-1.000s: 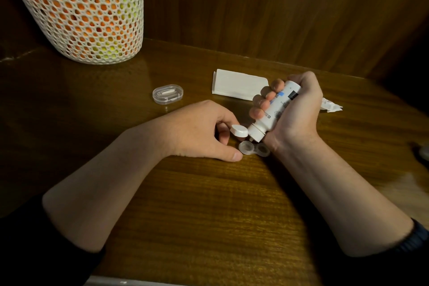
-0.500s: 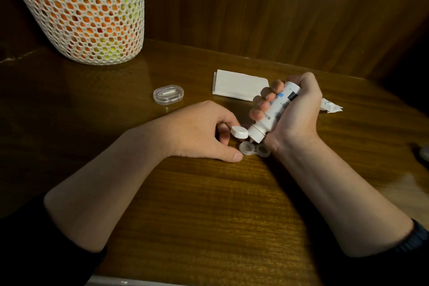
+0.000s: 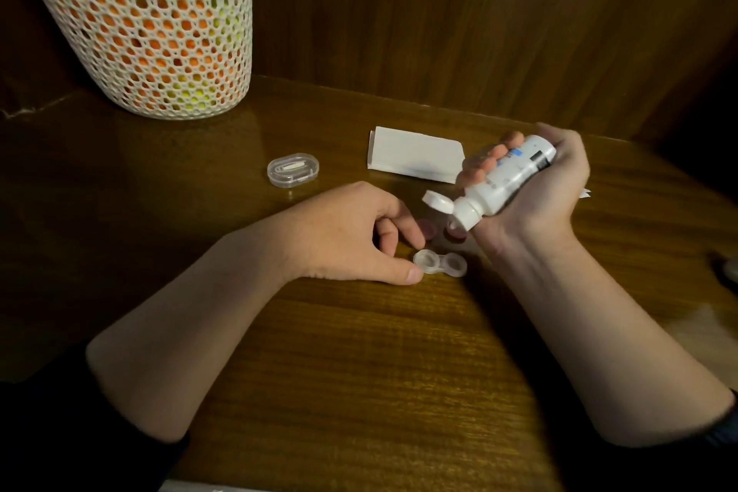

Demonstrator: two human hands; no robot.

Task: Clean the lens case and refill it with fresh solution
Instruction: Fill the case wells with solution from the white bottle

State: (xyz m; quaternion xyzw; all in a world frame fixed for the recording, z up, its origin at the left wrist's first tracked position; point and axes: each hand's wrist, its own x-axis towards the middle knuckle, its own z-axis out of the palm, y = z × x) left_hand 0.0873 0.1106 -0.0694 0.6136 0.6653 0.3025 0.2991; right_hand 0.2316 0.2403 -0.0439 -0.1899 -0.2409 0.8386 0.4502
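Observation:
The clear double-well lens case (image 3: 451, 266) lies open on the wooden table. My left hand (image 3: 343, 232) rests beside it, thumb and index finger pinching its left well. My right hand (image 3: 547, 196) grips a white solution bottle (image 3: 503, 180), tilted with the nozzle pointing down and left. The nozzle hangs above and behind the case, and the bottle's flip cap (image 3: 437, 202) hangs open. Two purplish case lids (image 3: 429, 230) (image 3: 455, 232) lie just behind the case, partly hidden by my fingers and the bottle.
A folded white tissue (image 3: 413, 154) lies behind the bottle. A small clear oval box (image 3: 293, 170) sits left of it. A white mesh basket (image 3: 151, 32) with orange and yellow contents stands at the back left. A wooden wall closes the back.
My right hand has lifted the bottle up and to the right, away from the case. The two lids behind the case now show. My left hand has stayed put.

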